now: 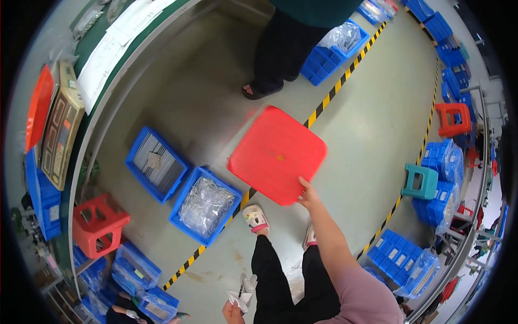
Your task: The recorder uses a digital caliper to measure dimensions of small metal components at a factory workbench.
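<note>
My right hand (309,195) grips the near corner of a red square plastic stool seat (276,154), held out over the floor in front of me. Down at the frame's lower edge, my left hand (233,311) is closed around a crumpled white glove or cloth (244,290). My legs in black trousers and my light slippers (256,218) show below the stool.
Another person in dark trousers and sandals (258,90) stands ahead. Blue bins (156,163) and a bin of bagged parts (205,205) sit on the floor left. A red stool (99,223), teal stool (420,182), yellow-black floor tape (334,89) and a green-topped workbench (97,59) surround.
</note>
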Motion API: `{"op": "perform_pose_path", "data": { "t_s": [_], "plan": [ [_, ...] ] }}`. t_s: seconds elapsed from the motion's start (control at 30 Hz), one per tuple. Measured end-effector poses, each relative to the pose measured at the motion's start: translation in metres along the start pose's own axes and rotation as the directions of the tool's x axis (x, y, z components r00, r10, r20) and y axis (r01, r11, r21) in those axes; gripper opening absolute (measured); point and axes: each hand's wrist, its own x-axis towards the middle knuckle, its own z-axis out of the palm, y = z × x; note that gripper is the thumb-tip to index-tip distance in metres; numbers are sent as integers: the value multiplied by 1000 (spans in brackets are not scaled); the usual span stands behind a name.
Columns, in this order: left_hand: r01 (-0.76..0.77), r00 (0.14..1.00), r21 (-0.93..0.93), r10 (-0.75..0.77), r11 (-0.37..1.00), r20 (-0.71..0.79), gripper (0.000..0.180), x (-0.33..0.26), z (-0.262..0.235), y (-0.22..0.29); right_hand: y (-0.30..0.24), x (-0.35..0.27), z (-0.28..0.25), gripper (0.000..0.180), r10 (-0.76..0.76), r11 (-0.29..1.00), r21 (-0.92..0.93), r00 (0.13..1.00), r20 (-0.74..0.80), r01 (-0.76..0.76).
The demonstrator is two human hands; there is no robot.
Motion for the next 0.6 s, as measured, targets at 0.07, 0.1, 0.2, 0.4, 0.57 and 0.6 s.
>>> {"op": "perform_pose_path", "data": {
  "t_s": [0.07,0.1,0.2,0.4,0.57,0.6],
  "plan": [
    [-34,999,-27,35,999,16,21,-4,17,8,-13,-1,-58,60,-53,995,88,998,-36,56],
    [-14,999,-13,14,1000,35,22,-7,29,18,-25,-1,-93,58,-120,988,103,989,86,111],
    [-65,994,-20,66,998,82,25,-12,44,28,-56,-48,-119,52,-271,961,-12,935,-229,275],
    [-294,921,58,267,954,284,24,-33,40,86,-69,-167,-49,40,-596,-229,-759,529,604,609],
    [-385,819,-2,343,923,461,19,-14,46,134,-101,-351,112,29,17,-551,-92,121,992,829],
    [-217,789,-276,334,936,515,19,-35,48,169,-106,-359,126,24,84,-596,68,-22,996,800]
  ]
}}
